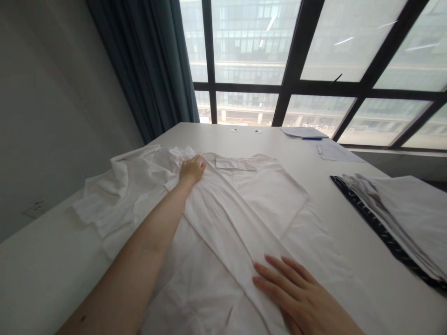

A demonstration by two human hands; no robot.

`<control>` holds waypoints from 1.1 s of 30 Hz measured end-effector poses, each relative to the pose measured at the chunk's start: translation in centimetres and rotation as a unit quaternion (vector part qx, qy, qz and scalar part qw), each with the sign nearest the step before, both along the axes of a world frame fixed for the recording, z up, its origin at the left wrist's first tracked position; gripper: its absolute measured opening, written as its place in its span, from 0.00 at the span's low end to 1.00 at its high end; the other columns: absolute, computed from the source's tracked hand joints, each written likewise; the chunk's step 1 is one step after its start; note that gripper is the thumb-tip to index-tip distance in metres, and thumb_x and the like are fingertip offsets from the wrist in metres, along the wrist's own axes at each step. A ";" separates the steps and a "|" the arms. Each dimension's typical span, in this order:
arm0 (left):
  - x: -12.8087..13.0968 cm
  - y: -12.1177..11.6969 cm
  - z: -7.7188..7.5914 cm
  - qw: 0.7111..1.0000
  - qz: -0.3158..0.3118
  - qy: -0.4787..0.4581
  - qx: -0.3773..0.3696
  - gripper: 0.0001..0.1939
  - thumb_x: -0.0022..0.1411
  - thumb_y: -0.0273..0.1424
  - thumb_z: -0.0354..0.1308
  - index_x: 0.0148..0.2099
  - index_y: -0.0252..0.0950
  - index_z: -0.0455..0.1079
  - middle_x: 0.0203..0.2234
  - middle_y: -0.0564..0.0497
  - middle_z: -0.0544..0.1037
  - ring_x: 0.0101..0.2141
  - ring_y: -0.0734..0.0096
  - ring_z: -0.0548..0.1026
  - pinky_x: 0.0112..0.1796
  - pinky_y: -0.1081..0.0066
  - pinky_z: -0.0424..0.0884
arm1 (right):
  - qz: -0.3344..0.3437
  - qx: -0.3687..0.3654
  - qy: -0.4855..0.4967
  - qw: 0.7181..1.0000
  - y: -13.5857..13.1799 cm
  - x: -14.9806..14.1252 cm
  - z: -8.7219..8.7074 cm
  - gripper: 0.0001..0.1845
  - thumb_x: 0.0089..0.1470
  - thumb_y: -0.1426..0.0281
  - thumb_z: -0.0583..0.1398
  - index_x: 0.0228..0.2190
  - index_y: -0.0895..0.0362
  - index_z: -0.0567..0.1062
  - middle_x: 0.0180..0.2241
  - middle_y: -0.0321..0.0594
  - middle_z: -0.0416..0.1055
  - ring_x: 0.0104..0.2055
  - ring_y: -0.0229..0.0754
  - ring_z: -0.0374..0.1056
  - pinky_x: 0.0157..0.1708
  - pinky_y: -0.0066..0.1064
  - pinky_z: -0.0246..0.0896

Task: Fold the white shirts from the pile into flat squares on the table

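White, thin cloth: the garment lies spread over the near and middle worktop, its neckband toward the far side and a long folded strip slanting across it from far left to near right. The left hand is at the strip's far end with fingers bent; I cannot tell whether its grip pinches the cloth or merely presses it. The right hand is released, palm down and fingers extended, resting at the near end.

The step in hand looks like smoothing that strip. To do it well, let the left hand anchor the far end while the right strokes lightly along the length, with flat fingers instead of fingertips, since such soft fabric probably drags into fresh creases. The strip's edges should run straight, without twisting. The crumpled cloth left of the strip deserves care: a pull there could skew the layers. The folded pile at right is well apart.
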State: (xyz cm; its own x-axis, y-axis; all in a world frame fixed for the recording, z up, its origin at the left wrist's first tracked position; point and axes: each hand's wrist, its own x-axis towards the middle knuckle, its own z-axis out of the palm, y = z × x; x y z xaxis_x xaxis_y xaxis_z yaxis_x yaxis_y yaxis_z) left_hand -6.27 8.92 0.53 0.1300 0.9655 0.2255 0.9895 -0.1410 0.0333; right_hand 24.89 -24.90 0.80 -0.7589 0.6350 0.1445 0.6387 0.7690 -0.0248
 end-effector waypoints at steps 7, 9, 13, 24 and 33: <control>0.2 -3.8 0.6 0.997 -0.069 0.017 0.006 0.23 0.69 0.31 0.40 0.62 0.36 0.63 0.62 0.47 0.64 0.60 0.65 0.65 0.57 0.67 0.60 | -0.039 -0.086 0.035 0.995 -0.2 -0.5 1.3 0.34 0.56 0.77 0.53 0.63 0.45 0.60 0.64 0.29 0.55 0.66 0.41 0.53 0.65 0.36 0.47; -0.8 -5.2 0.4 0.996 -0.082 0.030 -0.011 0.24 0.70 0.33 0.41 0.64 0.35 0.62 0.64 0.45 0.62 0.62 0.65 0.61 0.59 0.66 0.58 | -0.042 -0.108 0.045 0.992 -0.4 -0.5 1.5 0.35 0.56 0.78 0.53 0.63 0.45 0.59 0.65 0.30 0.55 0.66 0.41 0.51 0.65 0.37 0.45; -4.0 -7.7 0.1 0.993 -0.091 0.056 -0.043 0.28 0.71 0.40 0.41 0.68 0.34 0.55 0.66 0.43 0.55 0.65 0.61 0.54 0.62 0.64 0.51 | -0.040 -0.122 0.046 0.991 -0.6 -0.3 1.4 0.36 0.57 0.77 0.52 0.64 0.45 0.56 0.66 0.31 0.52 0.67 0.43 0.50 0.65 0.41 0.47; -5.2 -9.4 1.1 0.997 -0.020 0.078 -0.014 0.29 0.70 0.38 0.41 0.67 0.25 0.54 0.66 0.33 0.52 0.66 0.51 0.49 0.62 0.53 0.47 | -0.042 -0.125 0.030 0.991 -0.7 -0.1 1.2 0.34 0.61 0.75 0.50 0.65 0.43 0.52 0.67 0.31 0.48 0.68 0.45 0.46 0.64 0.49 0.47; 1.8 -20.8 0.7 0.961 -0.272 0.058 -0.006 0.25 0.72 0.40 0.43 0.68 0.41 0.53 0.68 0.47 0.53 0.67 0.62 0.49 0.62 0.56 0.52 | -0.030 -0.051 0.091 0.994 -0.9 -0.2 0.8 0.29 0.60 0.75 0.52 0.62 0.53 0.62 0.64 0.42 0.58 0.65 0.44 0.55 0.62 0.44 0.54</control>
